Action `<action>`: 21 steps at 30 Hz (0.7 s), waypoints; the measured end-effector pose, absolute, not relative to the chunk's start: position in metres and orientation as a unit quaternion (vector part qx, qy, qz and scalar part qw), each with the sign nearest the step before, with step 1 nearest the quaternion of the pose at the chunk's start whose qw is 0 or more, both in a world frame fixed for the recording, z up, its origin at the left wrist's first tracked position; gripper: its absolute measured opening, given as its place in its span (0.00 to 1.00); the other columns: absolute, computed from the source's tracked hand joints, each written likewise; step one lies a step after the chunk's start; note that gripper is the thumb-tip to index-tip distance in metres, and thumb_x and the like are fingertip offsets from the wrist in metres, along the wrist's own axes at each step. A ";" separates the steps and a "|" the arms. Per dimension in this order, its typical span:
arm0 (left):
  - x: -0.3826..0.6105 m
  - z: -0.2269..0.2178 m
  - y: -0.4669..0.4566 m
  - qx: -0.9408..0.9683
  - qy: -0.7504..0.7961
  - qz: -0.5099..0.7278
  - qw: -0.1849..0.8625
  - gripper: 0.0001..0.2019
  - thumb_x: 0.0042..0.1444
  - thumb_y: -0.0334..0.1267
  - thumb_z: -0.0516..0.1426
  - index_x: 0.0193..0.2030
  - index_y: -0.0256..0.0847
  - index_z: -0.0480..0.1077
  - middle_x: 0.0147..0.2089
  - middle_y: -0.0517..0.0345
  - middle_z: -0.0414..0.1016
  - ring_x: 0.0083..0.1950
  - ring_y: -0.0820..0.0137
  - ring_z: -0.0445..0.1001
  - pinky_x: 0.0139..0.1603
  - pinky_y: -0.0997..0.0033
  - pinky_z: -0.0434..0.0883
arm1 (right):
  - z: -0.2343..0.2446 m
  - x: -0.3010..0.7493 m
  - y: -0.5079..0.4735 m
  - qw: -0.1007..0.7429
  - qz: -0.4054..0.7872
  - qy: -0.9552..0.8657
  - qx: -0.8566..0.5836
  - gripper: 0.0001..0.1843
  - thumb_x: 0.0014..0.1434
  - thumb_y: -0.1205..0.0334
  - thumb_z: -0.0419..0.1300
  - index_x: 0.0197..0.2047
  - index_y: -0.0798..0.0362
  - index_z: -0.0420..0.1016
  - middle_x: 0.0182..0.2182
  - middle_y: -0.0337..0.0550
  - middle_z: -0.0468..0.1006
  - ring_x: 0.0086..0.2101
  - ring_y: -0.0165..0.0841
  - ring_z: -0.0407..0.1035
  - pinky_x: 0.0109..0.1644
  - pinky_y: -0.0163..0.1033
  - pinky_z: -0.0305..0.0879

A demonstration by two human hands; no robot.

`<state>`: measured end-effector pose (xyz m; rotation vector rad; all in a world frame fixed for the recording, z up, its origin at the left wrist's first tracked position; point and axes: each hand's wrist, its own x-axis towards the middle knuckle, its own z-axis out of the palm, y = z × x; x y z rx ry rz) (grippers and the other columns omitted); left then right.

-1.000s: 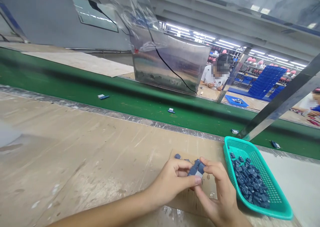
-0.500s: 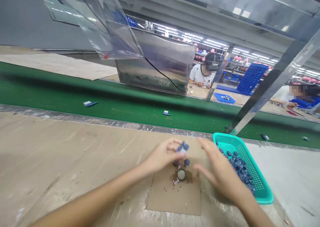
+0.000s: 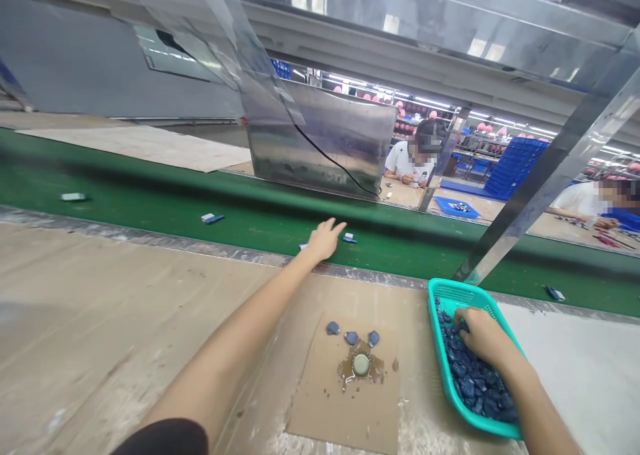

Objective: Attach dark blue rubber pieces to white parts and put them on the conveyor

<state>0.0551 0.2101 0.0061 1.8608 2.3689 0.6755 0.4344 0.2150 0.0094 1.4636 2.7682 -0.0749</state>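
Note:
My left hand is stretched out over the near edge of the green conveyor belt, fingers spread and holding nothing; a small blue-and-white part lies just left of it and another just right. My right hand is down in the teal basket, fingers curled among the dark blue parts; what it grips is hidden. On a cardboard sheet between my arms sit three blue pieces and a small round cap in a brown stain.
More small parts ride the belt to the left. A shiny metal box with a black cable stands beyond the belt. A slanted metal post rises by the basket. Other people work at far tables.
My left hand carried the assembled part from the cardboard out to the belt and now is empty. My right hand moved right into the basket.

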 end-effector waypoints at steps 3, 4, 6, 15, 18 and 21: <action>0.077 0.002 0.242 0.633 0.739 0.218 0.078 0.18 0.56 0.32 0.52 0.54 0.42 0.63 0.60 0.49 0.58 0.59 0.60 0.58 0.57 0.55 0.58 | 0.009 0.438 0.219 -0.024 -0.026 0.883 0.469 0.15 0.45 0.78 0.50 0.31 0.57 0.75 0.29 0.50 0.77 0.34 0.43 0.70 0.37 0.40 0.62; 0.081 0.001 0.250 0.632 0.737 0.224 0.093 0.15 0.56 0.34 0.53 0.51 0.39 0.64 0.56 0.49 0.62 0.56 0.61 0.61 0.55 0.54 0.60 | 0.011 0.439 0.220 -0.033 -0.024 0.883 0.468 0.15 0.47 0.77 0.50 0.33 0.57 0.74 0.30 0.49 0.77 0.33 0.42 0.70 0.37 0.39 0.62; 0.086 0.001 0.257 0.618 0.736 0.249 0.117 0.13 0.57 0.38 0.54 0.47 0.35 0.66 0.51 0.50 0.66 0.51 0.64 0.66 0.52 0.54 0.64 | 0.018 0.439 0.219 -0.078 -0.032 0.880 0.467 0.14 0.51 0.72 0.48 0.36 0.56 0.73 0.29 0.47 0.76 0.30 0.41 0.70 0.34 0.39 0.63; 0.097 0.016 0.160 0.539 0.665 0.440 0.272 0.07 0.54 0.31 0.52 0.40 0.34 0.65 0.37 0.55 0.70 0.35 0.74 0.70 0.36 0.74 0.68 | 0.049 0.366 0.138 -0.259 -0.378 0.852 0.255 0.09 0.55 0.64 0.51 0.36 0.52 0.71 0.35 0.45 0.70 0.31 0.35 0.67 0.32 0.38 0.65; 0.105 0.025 0.096 0.509 0.595 0.497 0.374 0.11 0.51 0.35 0.55 0.41 0.36 0.64 0.35 0.58 0.69 0.31 0.77 0.69 0.33 0.77 0.67 | 0.037 0.338 0.113 -0.211 -0.349 0.887 0.217 0.11 0.55 0.70 0.49 0.34 0.52 0.72 0.32 0.44 0.70 0.31 0.35 0.66 0.34 0.38 0.63; 0.111 0.032 0.048 0.411 0.493 0.562 0.521 0.16 0.47 0.40 0.59 0.42 0.36 0.65 0.34 0.58 0.68 0.32 0.76 0.70 0.35 0.74 0.67 | 0.018 0.325 0.104 -0.190 -0.306 0.909 0.210 0.12 0.54 0.73 0.47 0.32 0.54 0.71 0.31 0.45 0.70 0.31 0.36 0.66 0.34 0.39 0.63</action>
